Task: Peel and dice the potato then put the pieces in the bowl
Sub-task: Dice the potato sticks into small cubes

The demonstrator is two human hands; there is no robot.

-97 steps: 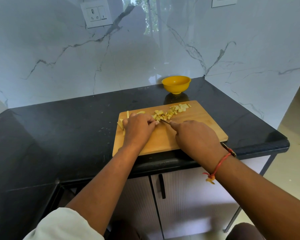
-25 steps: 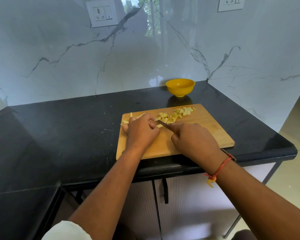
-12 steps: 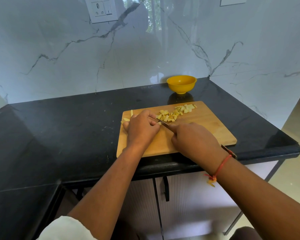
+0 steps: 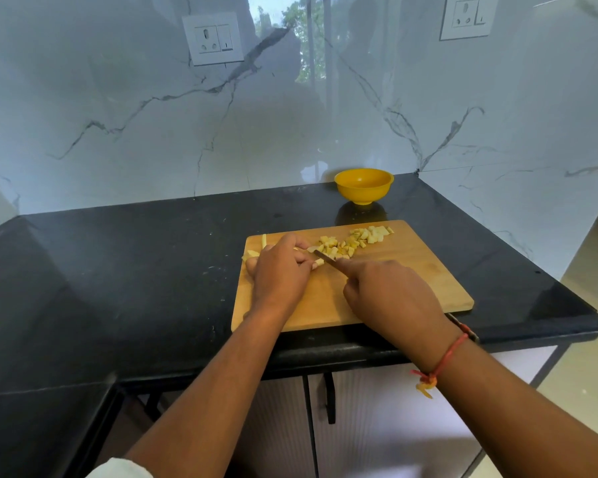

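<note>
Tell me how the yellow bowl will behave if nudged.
The yellow bowl looks like thin plastic and appears empty, so probably light and rigid. Its narrow foot under a wide rim suggests it may tip if pushed high. On the glossy black countertop it would likely slide.

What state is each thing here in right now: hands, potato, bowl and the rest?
left hand, curled over the potato strips, holding them on the cutting board.
right hand, grips the knife, blade beside the left fingers.
diced pieces, loose pile on the board's far side.
bowl, upright beyond the board, no pieces visible inside.
cabinet doors, shut.
</note>
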